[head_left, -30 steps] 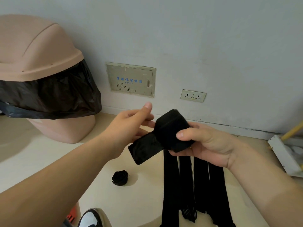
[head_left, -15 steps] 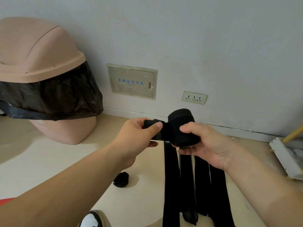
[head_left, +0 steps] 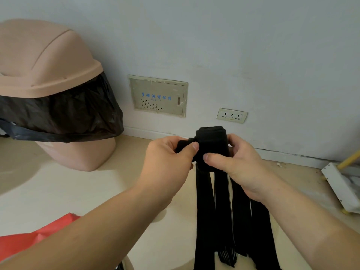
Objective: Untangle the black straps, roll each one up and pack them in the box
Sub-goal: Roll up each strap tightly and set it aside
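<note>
Plain home room: lidded bin (head_left: 44, 61), wall socket (head_left: 231, 115), tiled floor (head_left: 58, 188).

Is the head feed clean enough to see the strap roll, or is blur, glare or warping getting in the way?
Head view: left hand and right hand crisp; no glare, soft even light; rolled strap reads near-solid black, layers hard to tell; wide-angle stretches the bin at the left edge.

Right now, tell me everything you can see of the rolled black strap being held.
The rolled strap is a thick, matte black fabric bundle, wound nearly to its end and held up in front of the wall. The right hand grips its body. The left hand pinches its short loose tail, which sticks out leftward. More black straps extend below it.
</note>
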`<action>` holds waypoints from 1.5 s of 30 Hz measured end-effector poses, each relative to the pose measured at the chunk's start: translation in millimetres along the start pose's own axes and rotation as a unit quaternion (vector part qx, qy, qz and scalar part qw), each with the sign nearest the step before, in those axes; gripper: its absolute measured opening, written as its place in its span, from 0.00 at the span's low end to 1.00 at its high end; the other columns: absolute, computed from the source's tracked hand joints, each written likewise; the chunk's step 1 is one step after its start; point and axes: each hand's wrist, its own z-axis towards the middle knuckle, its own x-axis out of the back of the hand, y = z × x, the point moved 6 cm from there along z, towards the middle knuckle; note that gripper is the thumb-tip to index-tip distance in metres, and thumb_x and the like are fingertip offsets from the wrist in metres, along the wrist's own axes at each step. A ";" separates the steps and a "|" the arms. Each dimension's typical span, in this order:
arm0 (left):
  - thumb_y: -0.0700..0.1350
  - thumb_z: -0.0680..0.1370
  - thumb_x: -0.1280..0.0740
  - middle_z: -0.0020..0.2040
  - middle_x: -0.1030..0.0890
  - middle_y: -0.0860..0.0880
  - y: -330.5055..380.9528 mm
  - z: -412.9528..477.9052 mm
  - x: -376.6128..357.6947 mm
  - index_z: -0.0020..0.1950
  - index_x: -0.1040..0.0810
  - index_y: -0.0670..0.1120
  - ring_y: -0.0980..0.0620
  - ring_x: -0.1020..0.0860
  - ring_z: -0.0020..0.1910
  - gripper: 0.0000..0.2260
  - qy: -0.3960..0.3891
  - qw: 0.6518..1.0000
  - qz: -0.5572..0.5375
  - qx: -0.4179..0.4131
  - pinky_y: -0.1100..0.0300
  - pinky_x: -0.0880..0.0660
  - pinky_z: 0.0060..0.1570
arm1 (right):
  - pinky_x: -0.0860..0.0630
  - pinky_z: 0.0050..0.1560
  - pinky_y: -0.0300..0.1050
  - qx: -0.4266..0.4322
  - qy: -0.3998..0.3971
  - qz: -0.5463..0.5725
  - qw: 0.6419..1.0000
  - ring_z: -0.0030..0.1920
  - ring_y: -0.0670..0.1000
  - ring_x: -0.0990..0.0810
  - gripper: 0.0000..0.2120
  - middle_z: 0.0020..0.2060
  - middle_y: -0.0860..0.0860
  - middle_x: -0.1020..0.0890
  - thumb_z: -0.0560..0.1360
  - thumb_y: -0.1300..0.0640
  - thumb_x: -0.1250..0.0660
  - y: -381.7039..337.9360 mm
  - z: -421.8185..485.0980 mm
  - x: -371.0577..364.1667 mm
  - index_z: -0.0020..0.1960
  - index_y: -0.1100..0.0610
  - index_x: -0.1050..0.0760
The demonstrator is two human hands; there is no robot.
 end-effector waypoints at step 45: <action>0.47 0.81 0.27 0.50 0.13 0.51 -8.9 -8.4 -11.0 0.57 0.16 0.49 0.53 0.15 0.50 0.06 -0.005 0.997 -0.039 0.071 0.57 0.18 0.53 | 0.15 0.59 0.57 -0.079 -0.002 0.156 0.985 0.55 0.55 0.11 0.27 0.55 0.54 0.11 0.69 0.42 0.25 11.5 -3.6 -9.5 0.63 0.55 0.17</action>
